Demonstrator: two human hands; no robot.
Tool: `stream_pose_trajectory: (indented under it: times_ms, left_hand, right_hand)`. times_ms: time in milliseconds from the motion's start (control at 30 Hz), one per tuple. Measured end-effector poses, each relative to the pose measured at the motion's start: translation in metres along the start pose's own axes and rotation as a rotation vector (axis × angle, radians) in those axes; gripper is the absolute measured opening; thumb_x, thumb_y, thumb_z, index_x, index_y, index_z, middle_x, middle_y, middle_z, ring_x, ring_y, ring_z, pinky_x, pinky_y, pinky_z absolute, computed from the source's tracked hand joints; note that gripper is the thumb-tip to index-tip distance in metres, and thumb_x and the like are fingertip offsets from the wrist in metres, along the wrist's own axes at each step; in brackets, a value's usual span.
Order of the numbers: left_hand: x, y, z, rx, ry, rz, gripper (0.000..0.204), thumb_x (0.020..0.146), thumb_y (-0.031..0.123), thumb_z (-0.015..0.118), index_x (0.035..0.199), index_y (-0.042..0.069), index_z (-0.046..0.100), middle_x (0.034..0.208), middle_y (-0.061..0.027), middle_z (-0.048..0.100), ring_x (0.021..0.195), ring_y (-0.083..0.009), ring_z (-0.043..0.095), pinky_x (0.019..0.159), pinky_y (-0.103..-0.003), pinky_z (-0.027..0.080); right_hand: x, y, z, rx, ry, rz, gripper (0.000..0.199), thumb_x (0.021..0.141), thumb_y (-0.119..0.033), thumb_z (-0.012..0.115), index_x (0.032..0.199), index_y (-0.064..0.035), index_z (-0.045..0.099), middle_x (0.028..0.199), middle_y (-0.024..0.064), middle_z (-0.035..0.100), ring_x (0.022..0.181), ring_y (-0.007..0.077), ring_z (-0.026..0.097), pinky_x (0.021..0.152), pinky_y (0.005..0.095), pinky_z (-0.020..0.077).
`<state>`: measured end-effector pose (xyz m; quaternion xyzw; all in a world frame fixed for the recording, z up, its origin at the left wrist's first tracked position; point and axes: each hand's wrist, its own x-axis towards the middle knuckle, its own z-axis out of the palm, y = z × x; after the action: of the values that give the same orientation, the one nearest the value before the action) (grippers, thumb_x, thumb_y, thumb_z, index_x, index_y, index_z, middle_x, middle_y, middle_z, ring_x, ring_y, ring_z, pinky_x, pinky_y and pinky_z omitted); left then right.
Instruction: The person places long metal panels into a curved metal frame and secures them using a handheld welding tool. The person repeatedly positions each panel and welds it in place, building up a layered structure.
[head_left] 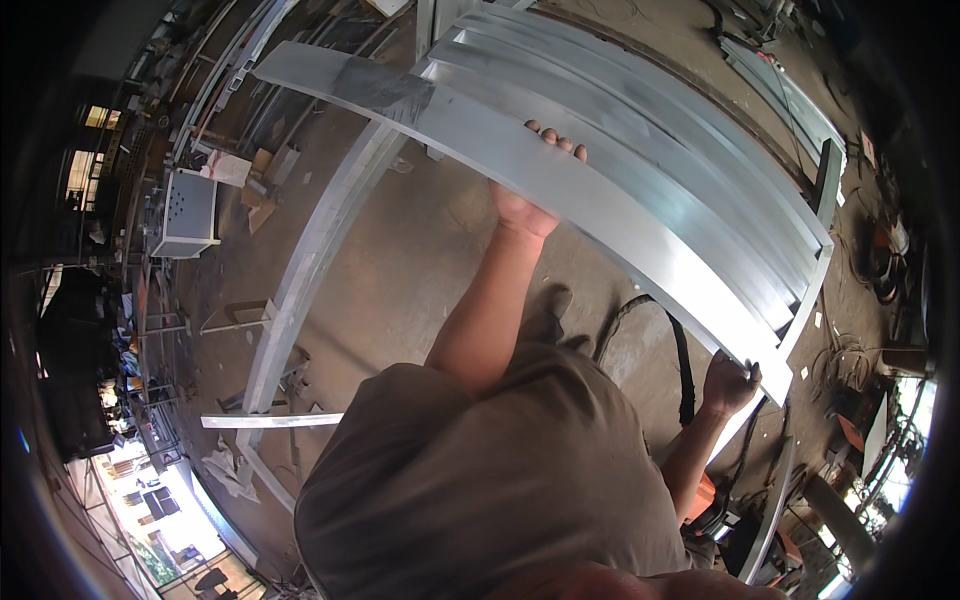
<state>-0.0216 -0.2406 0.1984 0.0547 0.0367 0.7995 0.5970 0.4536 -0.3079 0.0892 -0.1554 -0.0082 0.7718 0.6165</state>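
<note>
A long, flat, silvery metal slat stretches across in front of me, from the far left to the right. My left hand grips it near the middle, palm under the near edge and fingertips curled over the far edge. At the slat's right end, my right hand is closed on the near edge, thumb up against it. Just beyond lies a metal frame with several similar slats side by side. The held slat overlaps the frame's near side, and whether the two touch I cannot tell.
A long metal beam runs along the left. Farther left are a grey metal box and torn cardboard. A black hose hangs near my right arm, with an orange object below. Cables lie at the right.
</note>
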Motion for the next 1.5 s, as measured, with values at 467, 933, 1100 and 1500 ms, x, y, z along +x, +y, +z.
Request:
stream_pose_trajectory:
  times_ms: [467, 933, 1100, 1500]
  left_hand:
    - [-0.008, -0.005, 0.004, 0.561, 0.341, 0.101, 0.083, 0.093, 0.076, 0.051, 0.145, 0.011, 0.046, 0.131, -0.0035, 0.058, 0.116, -0.0218, 0.056, 0.106, -0.046, 0.046]
    - [-0.03, -0.009, -0.018, 0.87, 0.492, 0.07, 0.089, 0.091, 0.064, 0.068, 0.152, 0.008, 0.035, 0.152, -0.0086, 0.047, 0.139, -0.0285, 0.049, 0.115, -0.049, 0.043]
    - [-0.033, -0.009, -0.022, 0.849, 0.534, 0.089, 0.08, 0.094, 0.059, 0.07, 0.147, 0.007, 0.039, 0.149, -0.008, 0.049, 0.133, -0.03, 0.055, 0.11, -0.049, 0.048]
    - [-0.033, -0.003, -0.028, 0.855, 0.546, 0.088, 0.081, 0.093, 0.059, 0.07, 0.147, 0.007, 0.04, 0.148, -0.0094, 0.051, 0.133, -0.03, 0.055, 0.109, -0.049, 0.049]
  right_hand:
    - [0.008, -0.011, 0.002, -0.048, 0.602, -0.121, 0.05, 0.086, -0.055, 0.078, 0.115, -0.0173, 0.063, 0.116, 0.0028, 0.066, 0.113, 0.0185, 0.057, 0.1, 0.0415, 0.0462]
    - [0.006, -0.042, -0.059, -0.742, 0.586, -0.313, 0.022, 0.098, -0.019, 0.07, 0.116, -0.0065, 0.066, 0.126, 0.0065, 0.066, 0.12, 0.0208, 0.061, 0.114, 0.0414, 0.0422]
    - [0.005, -0.045, -0.07, -0.621, 0.451, -0.326, 0.018, 0.099, -0.016, 0.068, 0.111, -0.0037, 0.067, 0.119, 0.0083, 0.069, 0.116, 0.0223, 0.064, 0.107, 0.0408, 0.0503]
    - [0.002, -0.015, -0.001, 0.021, 0.583, -0.354, 0.014, 0.102, -0.016, 0.064, 0.105, -0.0023, 0.067, 0.112, 0.0076, 0.072, 0.109, 0.0216, 0.067, 0.103, 0.0395, 0.0532]
